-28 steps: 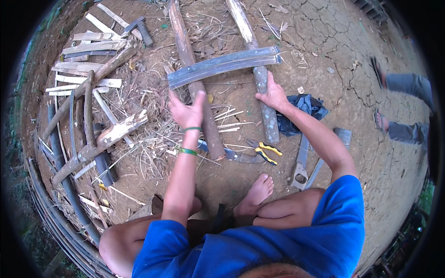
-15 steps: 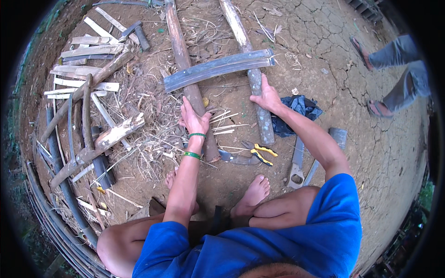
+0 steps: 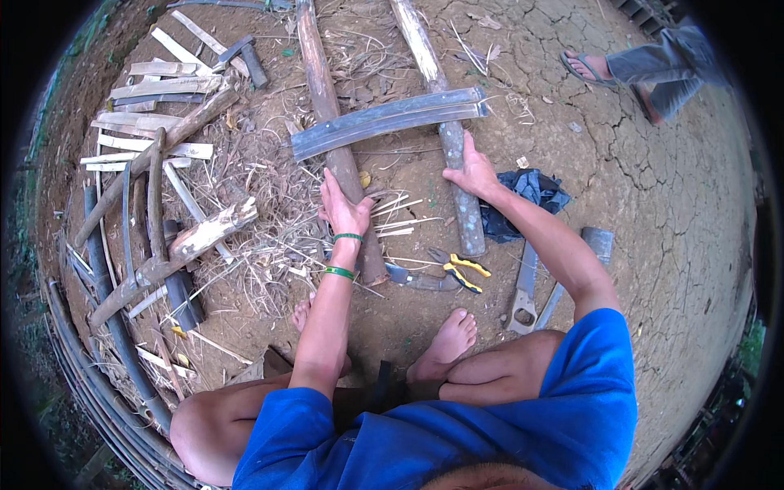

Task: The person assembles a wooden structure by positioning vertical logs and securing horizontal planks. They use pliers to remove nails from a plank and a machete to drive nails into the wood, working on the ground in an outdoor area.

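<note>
My left hand (image 3: 346, 216) is closed around the lower part of a brown wooden pole (image 3: 321, 86). The matching pole on the right (image 3: 462, 214), with patchy pale bark, is gripped by my right hand (image 3: 475, 174), its thumb pointing up along the wood. Two dark split-bamboo slats (image 3: 384, 121) lie side by side across both poles, just beyond my hands. The poles run roughly parallel away from me, and their far ends leave the picture. Fingers under each pole are partly hidden.
Near my feet lie yellow-and-black pliers (image 3: 460, 269) and a blade with a dark handle (image 3: 420, 278). A handsaw (image 3: 523, 294), black plastic (image 3: 527, 200) and a hammer (image 3: 244, 59) lie around. Split bamboo pieces (image 3: 167, 86) and logs (image 3: 184, 241) are at left. Another person's legs (image 3: 665, 69) stand far right.
The other person's legs have stepped farther away and to the left at the upper right. My hands, the poles and the slats keep practically the same places.
</note>
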{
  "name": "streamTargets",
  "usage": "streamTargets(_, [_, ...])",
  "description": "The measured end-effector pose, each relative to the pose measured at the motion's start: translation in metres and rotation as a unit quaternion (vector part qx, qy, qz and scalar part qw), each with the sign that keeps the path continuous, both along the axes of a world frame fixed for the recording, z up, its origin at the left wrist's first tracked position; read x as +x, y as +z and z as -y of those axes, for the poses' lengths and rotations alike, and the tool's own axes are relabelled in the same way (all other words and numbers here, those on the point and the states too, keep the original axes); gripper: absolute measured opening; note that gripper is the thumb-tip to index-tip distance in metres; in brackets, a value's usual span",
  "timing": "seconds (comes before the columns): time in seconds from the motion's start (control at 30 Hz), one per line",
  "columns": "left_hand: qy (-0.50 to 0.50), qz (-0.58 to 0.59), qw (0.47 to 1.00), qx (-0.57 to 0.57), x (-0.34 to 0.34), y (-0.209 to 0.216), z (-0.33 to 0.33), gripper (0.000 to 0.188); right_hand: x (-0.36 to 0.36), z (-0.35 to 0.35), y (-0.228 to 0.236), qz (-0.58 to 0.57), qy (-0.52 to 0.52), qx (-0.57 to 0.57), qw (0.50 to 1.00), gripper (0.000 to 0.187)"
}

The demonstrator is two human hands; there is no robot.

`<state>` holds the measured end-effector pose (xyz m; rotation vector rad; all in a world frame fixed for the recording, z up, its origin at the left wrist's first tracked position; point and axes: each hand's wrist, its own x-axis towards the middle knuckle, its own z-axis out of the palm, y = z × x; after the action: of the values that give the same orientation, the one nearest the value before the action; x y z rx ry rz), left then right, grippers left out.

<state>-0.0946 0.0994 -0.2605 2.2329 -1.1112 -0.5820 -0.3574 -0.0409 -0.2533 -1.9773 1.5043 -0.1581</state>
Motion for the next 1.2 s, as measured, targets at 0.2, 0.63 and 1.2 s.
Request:
streamTargets(0.2, [-0.007, -0.016, 1.000, -0.015, 0.002, -0.001, -0.001, 0.115, 0.003, -0.001, 0.001, 0.008, -0.004, 0.006, 1.000, 0.112])
streamTargets(0.63, [-0.021, 0.056, 0.998, 0.028, 0.004, 0.000, -0.003, 0.117, 0.005, 0.005, 0.022, 0.013, -0.035, 0.059, 0.998, 0.101])
streamTargets(1.2, [0.049, 0.167, 0.980, -0.099, 0.047, 0.008, 0.027, 0.104, -0.026, 0.091, -0.015, 0.292, -0.223, -0.011, 0.930, 0.036])
